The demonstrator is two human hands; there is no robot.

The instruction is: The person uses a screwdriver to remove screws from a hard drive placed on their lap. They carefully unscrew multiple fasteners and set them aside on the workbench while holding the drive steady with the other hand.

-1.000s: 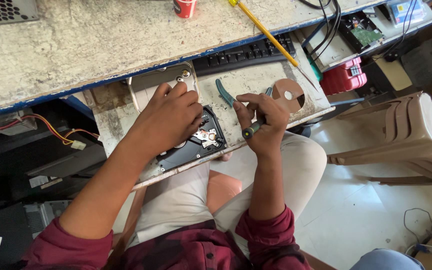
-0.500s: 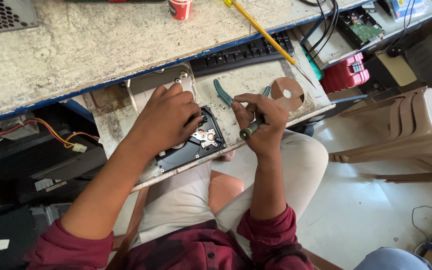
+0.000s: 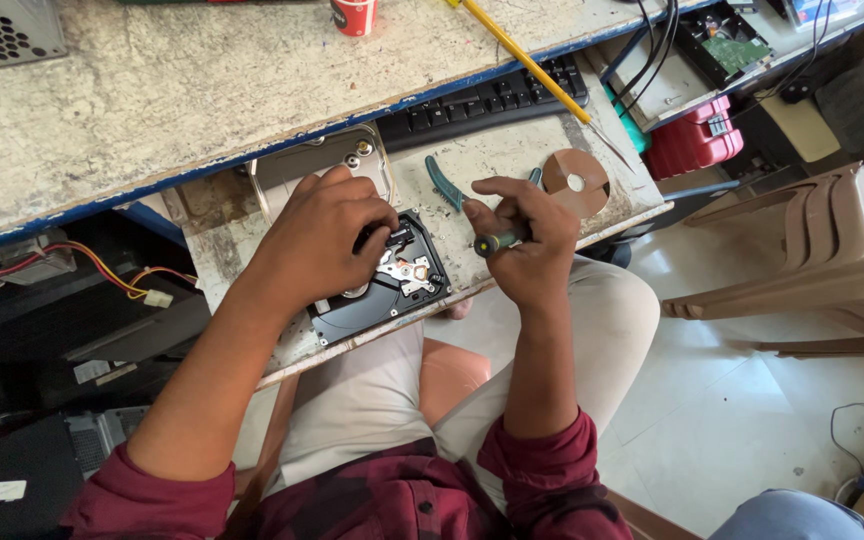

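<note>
Little has changed since half a second ago: right hand (image 3: 527,240) has lifted slightly, still fisted around the screwdriver (image 3: 500,240). Left hand (image 3: 327,235) stays curled over the opened hard drive (image 3: 382,290), fingertips on its internals. Drive sits on the pull-out tray (image 3: 492,160), under the left hand, just beside the right.
</note>
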